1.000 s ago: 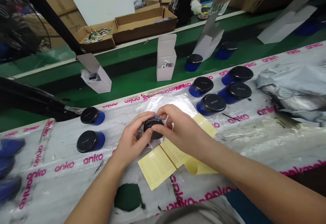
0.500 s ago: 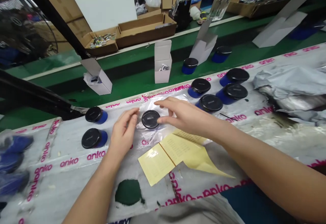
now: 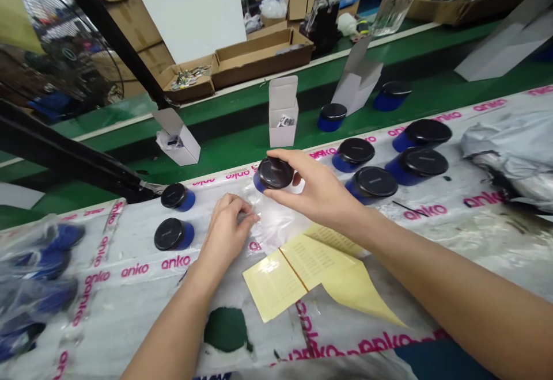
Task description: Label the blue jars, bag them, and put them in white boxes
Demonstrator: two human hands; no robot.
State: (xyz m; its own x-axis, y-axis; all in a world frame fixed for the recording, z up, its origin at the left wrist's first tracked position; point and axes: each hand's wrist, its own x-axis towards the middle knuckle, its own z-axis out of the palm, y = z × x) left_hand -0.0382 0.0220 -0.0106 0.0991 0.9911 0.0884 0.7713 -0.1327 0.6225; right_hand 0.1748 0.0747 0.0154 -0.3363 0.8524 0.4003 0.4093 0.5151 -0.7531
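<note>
My right hand (image 3: 317, 187) grips a blue jar with a black lid (image 3: 275, 173), thumb and fingers around its right side. Lower left of it, my left hand (image 3: 228, 227) pinches the edge of a clear plastic bag (image 3: 276, 216) spread on the wrapped table. A yellow printed sheet (image 3: 302, 265) lies creased just below the bag. To the left stand two similar jars, an upper one (image 3: 177, 197) and a lower one (image 3: 173, 234). Several more, including a near one (image 3: 372, 182), are right of my right hand.
Beyond the table edge, a green conveyor (image 3: 233, 132) carries open white boxes, one in the middle (image 3: 283, 121) and one at left (image 3: 179, 138). A black metal post (image 3: 112, 34) rises at left. Bagged blue items (image 3: 43, 265) lie at far left, grey plastic (image 3: 514, 144) at right.
My right hand has taken hold of the jar and moved it up, off the plastic bag. My left hand has come away from the jar and closed on the bag's edge. The view has shifted slightly.
</note>
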